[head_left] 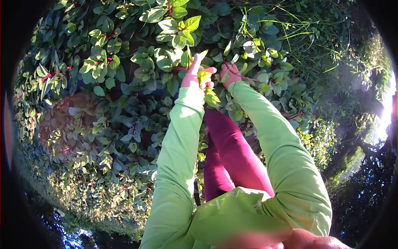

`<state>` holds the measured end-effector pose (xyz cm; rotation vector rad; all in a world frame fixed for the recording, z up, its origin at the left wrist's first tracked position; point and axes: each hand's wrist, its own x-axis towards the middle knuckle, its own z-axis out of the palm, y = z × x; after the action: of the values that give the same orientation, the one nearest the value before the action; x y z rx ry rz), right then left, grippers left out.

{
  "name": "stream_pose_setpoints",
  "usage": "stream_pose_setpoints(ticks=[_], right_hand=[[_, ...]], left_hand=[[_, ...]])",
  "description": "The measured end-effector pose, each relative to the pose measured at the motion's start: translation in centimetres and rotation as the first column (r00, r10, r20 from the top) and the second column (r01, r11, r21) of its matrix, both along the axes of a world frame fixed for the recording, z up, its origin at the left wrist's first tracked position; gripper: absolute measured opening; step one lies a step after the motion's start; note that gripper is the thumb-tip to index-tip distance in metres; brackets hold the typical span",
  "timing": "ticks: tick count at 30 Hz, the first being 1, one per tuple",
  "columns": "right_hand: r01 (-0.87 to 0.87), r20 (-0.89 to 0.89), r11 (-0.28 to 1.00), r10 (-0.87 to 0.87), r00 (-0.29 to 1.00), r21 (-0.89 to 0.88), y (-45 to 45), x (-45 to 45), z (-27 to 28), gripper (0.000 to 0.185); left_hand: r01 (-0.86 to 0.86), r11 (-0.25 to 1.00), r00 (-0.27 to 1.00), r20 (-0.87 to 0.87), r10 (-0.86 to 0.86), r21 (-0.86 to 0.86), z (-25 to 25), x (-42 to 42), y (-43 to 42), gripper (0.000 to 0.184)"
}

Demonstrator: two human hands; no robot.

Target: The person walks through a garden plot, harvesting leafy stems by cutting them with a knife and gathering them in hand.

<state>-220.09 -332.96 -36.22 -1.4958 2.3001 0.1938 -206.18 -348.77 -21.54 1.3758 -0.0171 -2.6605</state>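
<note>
Bright yellow-green leaves (pixel 204 77) lie in my left hand (pixel 192 78), its lower fingers curled round them while one finger points up along a leaf. More picked-looking leaves (pixel 212 98) hang just below that palm. To its right, my right hand (pixel 230 75) reaches in among the foliage with its fingers bent. A thin reddish stem (pixel 239 76) crosses in front of this hand, and leaves hide its fingertips. Just above both hands stands a leafy shoot (pixel 180 31) with a red stem and pale green leaves.
Dense leafy plants (pixel 103 62) with red stems surround me on the left and ahead. Long grass blades (pixel 290 31) grow at the upper right. My legs in magenta trousers (pixel 232 149) stand among the plants. Dark trees (pixel 360 199) show at lower right.
</note>
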Motion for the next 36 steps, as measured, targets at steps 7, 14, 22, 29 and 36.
stream_pose_setpoints(ticks=[7,14,22,29,36], right_hand=[[0.102,0.002,0.993,-0.102,0.995,-0.054,1.5,3.8,0.2,0.017],[0.153,-0.024,0.983,-0.156,0.987,-0.103,3.0,7.5,-0.6,0.020],[0.059,0.171,0.886,-0.154,0.973,0.459,3.0,4.2,10.7,0.035],[0.629,0.469,0.677,-0.728,0.499,0.381,0.3,-5.9,18.5,0.053],[0.360,0.044,0.877,-0.393,0.918,0.318,-6.5,-6.1,7.8,0.044]], left_hand=[[0.931,0.094,0.307,0.615,-0.727,-0.353,-6.6,-8.4,5.5,0.037],[0.934,-0.184,0.056,0.632,-0.773,-0.307,-5.4,-6.5,4.9,0.042],[0.564,0.735,0.821,0.353,-0.449,-0.377,-6.0,-0.7,3.2,0.047],[0.240,0.962,0.965,0.135,-0.223,-0.132,-7.4,5.5,2.3,0.023],[0.120,0.992,0.979,-0.169,-0.113,0.032,-3.2,4.8,2.8,0.024]])
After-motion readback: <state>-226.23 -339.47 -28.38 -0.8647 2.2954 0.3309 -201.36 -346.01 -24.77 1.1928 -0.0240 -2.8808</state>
